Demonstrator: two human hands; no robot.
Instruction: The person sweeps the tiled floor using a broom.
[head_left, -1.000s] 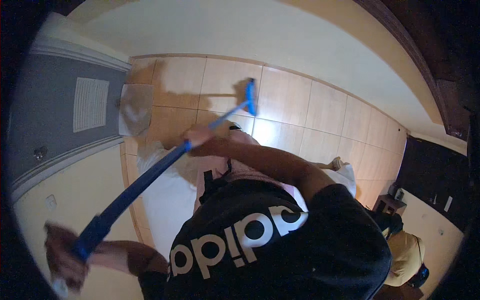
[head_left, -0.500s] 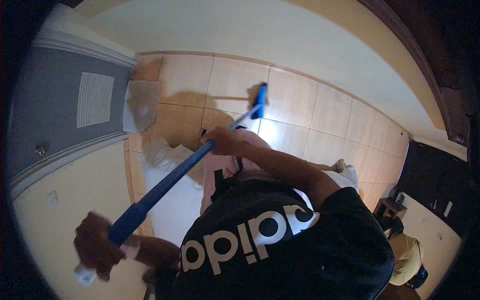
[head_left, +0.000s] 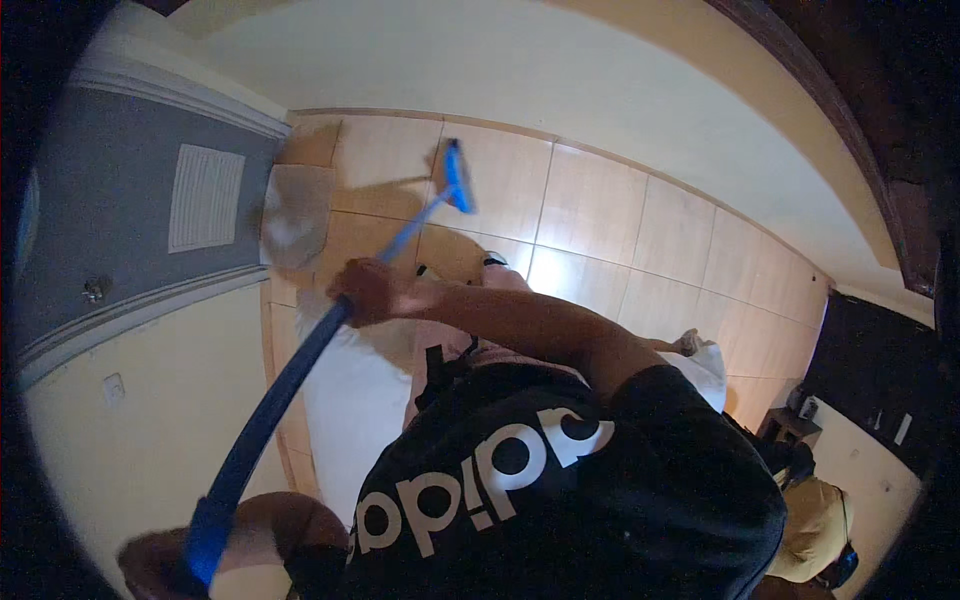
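Pole [head_left: 268, 412]: slants from your lower left toward upper right, crossing in front of your body.
Blue head [head_left: 457, 178]: at the pole's far end, over the floor [head_left: 590, 190], ahead and rightward of your right hand [head_left: 365, 290].
Right-hand grip: closed round the pole; this is your hand nearer the head.
Left hand [head_left: 155, 562]: beside the near end; dim, finger closure cannot be told.
Obscured: near end cut off; head-to-floor contact unclear.

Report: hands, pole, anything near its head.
Right hand around blue pole. Left hand at its near end, grip unclear. Blue head over tiles. Pale mat left of it.
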